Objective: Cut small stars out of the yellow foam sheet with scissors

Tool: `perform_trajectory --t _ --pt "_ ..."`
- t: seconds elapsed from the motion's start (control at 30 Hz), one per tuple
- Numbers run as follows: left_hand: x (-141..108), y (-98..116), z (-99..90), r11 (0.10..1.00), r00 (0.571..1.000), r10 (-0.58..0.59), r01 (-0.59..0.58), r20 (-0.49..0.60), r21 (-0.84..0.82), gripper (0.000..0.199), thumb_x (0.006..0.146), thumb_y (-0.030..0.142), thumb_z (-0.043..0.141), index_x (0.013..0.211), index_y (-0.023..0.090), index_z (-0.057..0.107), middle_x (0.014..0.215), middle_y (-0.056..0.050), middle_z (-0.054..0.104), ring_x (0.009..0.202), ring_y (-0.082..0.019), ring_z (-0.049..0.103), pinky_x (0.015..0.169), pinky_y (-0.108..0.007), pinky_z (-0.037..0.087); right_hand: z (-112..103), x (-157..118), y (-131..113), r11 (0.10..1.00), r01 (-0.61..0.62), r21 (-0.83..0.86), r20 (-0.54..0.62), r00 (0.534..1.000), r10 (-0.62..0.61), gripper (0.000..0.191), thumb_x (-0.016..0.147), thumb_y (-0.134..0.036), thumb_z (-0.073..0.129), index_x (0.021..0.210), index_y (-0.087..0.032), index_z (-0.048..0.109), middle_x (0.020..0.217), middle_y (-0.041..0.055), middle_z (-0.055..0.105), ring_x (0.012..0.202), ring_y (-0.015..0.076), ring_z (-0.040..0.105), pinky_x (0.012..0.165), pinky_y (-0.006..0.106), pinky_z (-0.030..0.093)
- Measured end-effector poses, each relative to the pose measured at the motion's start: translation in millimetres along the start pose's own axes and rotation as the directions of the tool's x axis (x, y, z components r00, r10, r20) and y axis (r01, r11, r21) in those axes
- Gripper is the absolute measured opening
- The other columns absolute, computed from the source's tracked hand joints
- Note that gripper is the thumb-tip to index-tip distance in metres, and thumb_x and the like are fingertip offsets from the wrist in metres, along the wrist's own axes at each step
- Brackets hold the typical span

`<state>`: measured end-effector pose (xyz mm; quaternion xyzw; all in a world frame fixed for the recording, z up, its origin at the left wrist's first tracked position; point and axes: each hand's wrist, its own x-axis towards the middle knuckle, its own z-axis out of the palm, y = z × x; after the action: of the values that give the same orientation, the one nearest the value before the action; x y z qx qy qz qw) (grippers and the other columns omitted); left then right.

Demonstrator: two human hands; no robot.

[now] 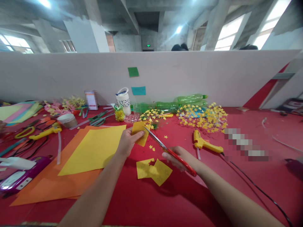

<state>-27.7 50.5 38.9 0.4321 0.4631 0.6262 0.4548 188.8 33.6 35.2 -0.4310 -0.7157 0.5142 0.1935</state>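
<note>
My left hand [127, 141] pinches a small yellow square [138, 136] above the red table [127, 195]. My right hand [178, 157] is closed around the handles of the red-handled scissors [181, 161], whose blades point up and left with their tips at the right part of the square. Below them, two more yellow pieces [162, 172] overlap on the table, one with a star-shaped hole. A few loose small yellow stars [151, 147] lie between these pieces and the square.
Yellow sheet [94, 148] and orange sheets [44, 186] lie left. Yellow glue gun [208, 145] with its cord is at right, another [46, 131] at left. Green bottles [165, 106], star clusters [203, 118] and a white cup [124, 102] stand or lie before the partition [71, 72].
</note>
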Motion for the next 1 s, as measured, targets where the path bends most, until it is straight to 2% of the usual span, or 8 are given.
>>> perform_trajectory --t 0.17,0.57,0.73,1.0 --pt "1.1 3.9 -2.9 0.999 0.999 -0.031 0.032 0.033 -0.029 0.027 0.054 0.024 0.073 0.078 0.013 0.067 0.067 -0.002 0.068 0.057 -0.014 0.061 0.057 -0.024 0.047 0.6 -0.9 -1.2 0.993 -0.091 0.081 0.075 0.994 0.085 0.045 0.074 -0.059 0.045 0.058 -0.017 0.046 0.040 -0.0063 0.035 0.030 0.0053 0.032 0.030 0.018 0.023" --pt "0.8 6.4 -6.7 0.990 0.987 -0.105 0.115 0.118 -0.082 0.026 0.057 0.018 0.070 0.082 0.013 0.065 0.066 -0.002 0.067 0.056 -0.015 0.061 0.056 -0.025 0.048 0.1 -3.0 -3.4 0.985 -0.095 0.141 0.107 0.991 0.080 0.042 0.075 -0.056 0.047 0.060 -0.017 0.048 0.039 -0.0066 0.035 0.029 0.0044 0.029 0.030 0.018 0.022" --pt "1.2 11.2 -12.0 0.987 0.976 -0.142 0.153 0.168 -0.053 0.028 0.057 0.018 0.070 0.083 0.013 0.064 0.067 -0.002 0.067 0.056 -0.016 0.061 0.057 -0.028 0.049 -2.1 -2.3 -1.6 0.986 -0.111 0.122 0.141 0.986 0.093 0.044 0.076 -0.057 0.046 0.061 -0.016 0.047 0.039 -0.0069 0.034 0.029 0.0036 0.029 0.029 0.017 0.022" --pt "3.9 16.5 -17.5 0.978 0.964 -0.204 0.194 0.169 0.074 0.018 0.058 0.019 0.070 0.074 0.013 0.065 0.063 -0.001 0.066 0.052 -0.012 0.059 0.051 -0.021 0.045 -4.6 -0.8 2.6 0.990 -0.107 0.091 0.172 0.981 0.091 0.044 0.076 -0.057 0.046 0.061 -0.016 0.045 0.040 -0.0070 0.034 0.029 0.0033 0.029 0.028 0.016 0.024"
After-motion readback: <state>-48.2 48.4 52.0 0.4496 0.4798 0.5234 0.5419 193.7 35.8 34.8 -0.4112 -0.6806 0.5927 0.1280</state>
